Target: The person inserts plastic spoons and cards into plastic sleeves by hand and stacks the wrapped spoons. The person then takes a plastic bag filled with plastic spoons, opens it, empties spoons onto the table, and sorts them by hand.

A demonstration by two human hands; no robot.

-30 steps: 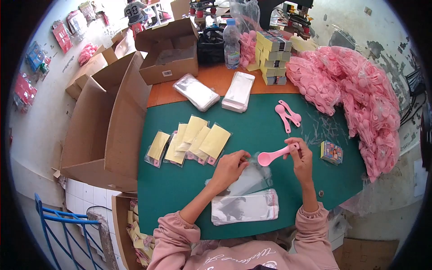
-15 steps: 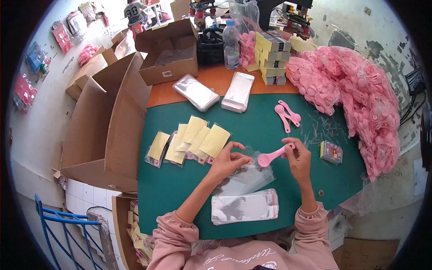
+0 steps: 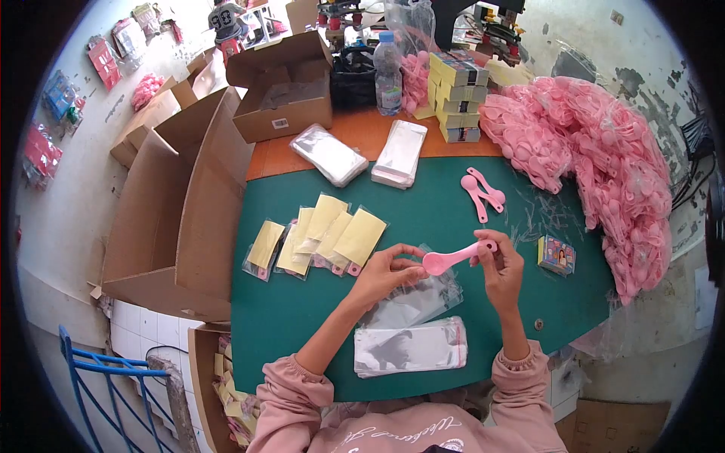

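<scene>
A pink spoon (image 3: 453, 259) is held by its handle end in my right hand (image 3: 501, 266), bowl pointing left. My left hand (image 3: 390, 273) is closed near the bowl, its fingertips at the upper edge of loose clear bags (image 3: 423, 298); whether they grip a bag or the bowl is too small to tell. Below lies a stack of clear bags (image 3: 411, 347). To the left are several packed bags with yellow cards (image 3: 361, 235). More pink spoons (image 3: 477, 198) lie beyond my right hand, and a small stack of printed cards (image 3: 556, 255) sits to its right.
A large pile of bagged pink spoons (image 3: 604, 158) covers the right edge. At the back stand card stacks (image 3: 459, 98), a water bottle (image 3: 388, 79), two bag stacks (image 3: 329, 155) and an open box (image 3: 283, 94). A tall open carton (image 3: 204, 204) borders the left side. A person (image 3: 226, 21) is far behind.
The spoon's bowl has shifted slightly left, toward my left fingertips. My left hand's fingers have moved closer to the bowl, and the loose bags have shifted and fanned slightly.
</scene>
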